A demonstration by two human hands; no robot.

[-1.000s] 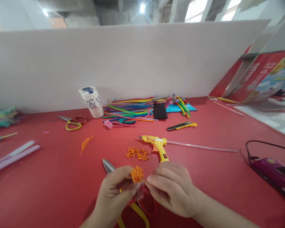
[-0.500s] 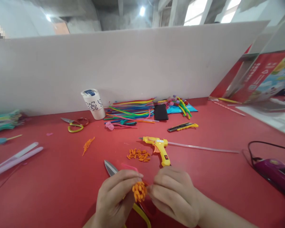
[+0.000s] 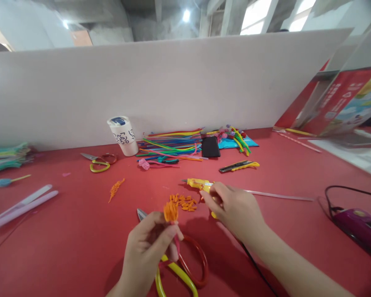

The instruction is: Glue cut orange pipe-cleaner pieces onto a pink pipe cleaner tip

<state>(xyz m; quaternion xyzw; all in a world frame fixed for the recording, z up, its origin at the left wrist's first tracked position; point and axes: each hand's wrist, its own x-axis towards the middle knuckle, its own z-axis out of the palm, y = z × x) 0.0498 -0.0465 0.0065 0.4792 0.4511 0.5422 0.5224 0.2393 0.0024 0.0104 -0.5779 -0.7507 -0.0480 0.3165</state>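
Observation:
An orange flower-like bundle [image 3: 171, 211] on a pink stem is pinched upright between the fingertips of my left hand [image 3: 150, 243]. My right hand [image 3: 235, 206] is over the yellow glue gun [image 3: 198, 183], its curled fingers covering the handle; how firmly they grip is hidden. A clear glue stick [image 3: 278, 195] runs out of the gun's back to the right. Small orange pieces [image 3: 185, 203] lie in a loose pile between my hands. Below my left hand lie large scissors [image 3: 200, 260] with red and yellow handles, partly covered.
Behind stand a white cup [image 3: 123, 138], colourful pipe cleaners [image 3: 173, 144], a black flat object [image 3: 210, 147] and a utility knife [image 3: 239, 166]. Small scissors [image 3: 99, 161] and an orange twisted piece [image 3: 115, 189] lie left. A purple device [image 3: 358, 225] with a cable is at right.
My right hand has left the orange bundle and moved up onto the glue gun's handle. My left hand has raised the bundle and turned it upright, so its pink stem shows.

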